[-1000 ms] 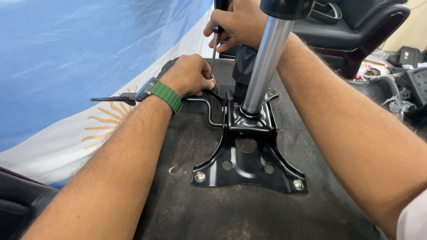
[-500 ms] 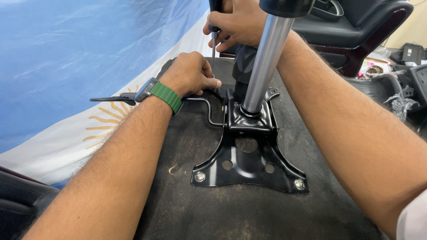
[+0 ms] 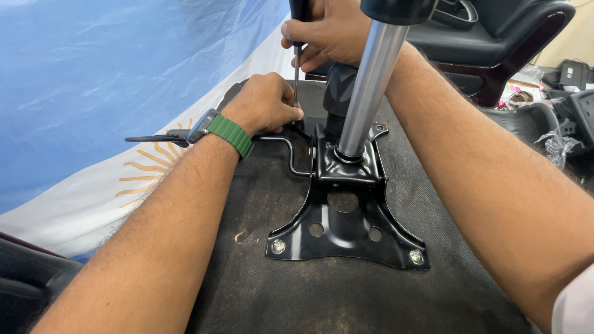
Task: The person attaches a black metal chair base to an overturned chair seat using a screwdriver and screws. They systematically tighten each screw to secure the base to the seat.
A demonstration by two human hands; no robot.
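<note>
The head view looks down on the underside of an upturned chair seat (image 3: 346,291), covered in dark fabric, which serves as the work surface so that the black metal mounting plate (image 3: 346,232) bolted to it faces upward and can be reached. A chrome gas-lift column (image 3: 365,93) rises from the middle of that plate toward the camera, passing between the two forearms. The right hand (image 3: 331,31) is closed in a fist around the dark handle of a screwdriver (image 3: 296,74), held upright so that its thin shaft points straight down at the plate's far left corner. The left hand (image 3: 263,102), with a green-strapped watch (image 3: 226,133) at the wrist, is curled nearly shut, its fingertips pinched against the lower end of the shaft, seemingly to steady the tip where it meets the metal; the tip itself is hidden behind the fingers. A bent black lever rod (image 3: 288,148) runs out from the plate under the left hand. A blue and white cloth (image 3: 93,80) lies to the left, and a black chair (image 3: 495,37) stands beyond.
</note>
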